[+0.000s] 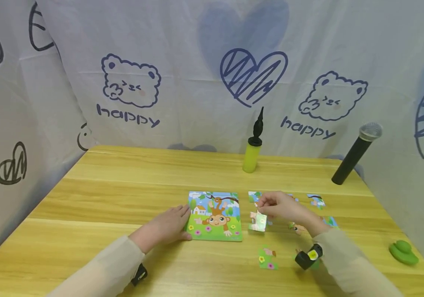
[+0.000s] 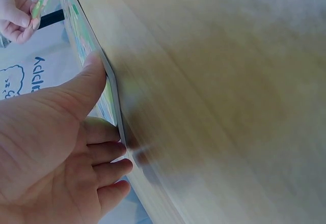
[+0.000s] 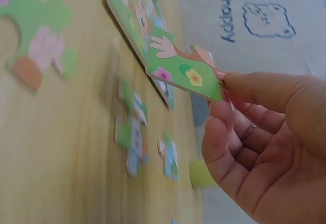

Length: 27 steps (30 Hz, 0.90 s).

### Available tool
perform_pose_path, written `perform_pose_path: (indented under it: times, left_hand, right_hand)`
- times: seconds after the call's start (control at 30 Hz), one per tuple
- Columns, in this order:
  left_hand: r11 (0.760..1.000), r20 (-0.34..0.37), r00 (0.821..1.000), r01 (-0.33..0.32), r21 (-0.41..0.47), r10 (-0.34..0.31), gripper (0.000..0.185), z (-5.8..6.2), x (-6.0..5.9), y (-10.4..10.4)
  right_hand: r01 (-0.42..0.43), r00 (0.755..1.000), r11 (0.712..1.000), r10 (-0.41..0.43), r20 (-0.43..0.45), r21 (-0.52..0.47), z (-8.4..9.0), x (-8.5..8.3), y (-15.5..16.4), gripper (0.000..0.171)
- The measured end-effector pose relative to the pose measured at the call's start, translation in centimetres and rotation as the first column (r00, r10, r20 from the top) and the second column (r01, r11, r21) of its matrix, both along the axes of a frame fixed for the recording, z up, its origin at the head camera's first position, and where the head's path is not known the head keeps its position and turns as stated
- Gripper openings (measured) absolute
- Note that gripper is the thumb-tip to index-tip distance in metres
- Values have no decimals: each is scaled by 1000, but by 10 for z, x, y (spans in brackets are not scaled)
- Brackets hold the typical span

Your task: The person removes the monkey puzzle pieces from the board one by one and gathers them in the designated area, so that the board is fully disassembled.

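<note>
**Person: arms, sleeves and wrist units**

Left hand (image 1: pixel 169 226): bare, no rings showing. Right hand (image 1: pixel 285 209): bare, short plain nails. Both forearms in loose, pale beige long sleeves (image 1: pixel 96 272), cuffs ending at the wrists. Small black camera unit (image 1: pixel 139 274) at 6 o'clock under the left cuff; black unit with yellow marking (image 1: pixel 309 256) at 6 o'clock under the right cuff.

Board (image 1: pixel 214 216): flat on the tabletop (image 1: pixel 122 194), a printed cartoon monkey, house, green grass and flowers facing up; left hand (image 1: pixel 167 226) rests straight fingers on its left edge.
Held piece (image 1: pixel 258 221): green with flowers and a pale cartoon hand, pinched at one corner by the right hand (image 1: pixel 284 208), tilted, lifted just right of the board.
Loose pieces (image 1: pixel 268 258): scattered face up right of the board, apart from one another, green and blue prints.
</note>
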<state>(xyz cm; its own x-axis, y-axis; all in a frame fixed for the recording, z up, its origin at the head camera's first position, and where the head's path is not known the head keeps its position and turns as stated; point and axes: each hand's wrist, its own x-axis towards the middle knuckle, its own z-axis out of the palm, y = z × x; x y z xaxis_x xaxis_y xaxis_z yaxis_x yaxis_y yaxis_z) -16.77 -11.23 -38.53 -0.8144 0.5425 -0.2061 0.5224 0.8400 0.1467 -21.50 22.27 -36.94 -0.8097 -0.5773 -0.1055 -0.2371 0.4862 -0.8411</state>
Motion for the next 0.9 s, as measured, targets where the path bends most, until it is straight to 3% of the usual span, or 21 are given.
perform_pose_path:
  times: [0.33,0.53,0.73,0.9]
  left_hand:
    - [1000,3,1000,1,-4,-1,75,2,1,2]
    - [1000,8,1000,-1,-9,1,75,1,0,1]
    - [1000,2,1000,-6,-15,6,76,-2,-1,0]
    - [1000,2,1000,-10,-6,10,77,-3,-1,-1]
  right_hand:
    - [74,997,996,-73,-36,41,2,13,56,18]
    - [43,998,997,-41,-41,62,0,20,95,16]
    - [-37,998,998,35,49,42,-3,27,132,16]
    - [-56,990,998,49,134,43,-4,36,157,17]
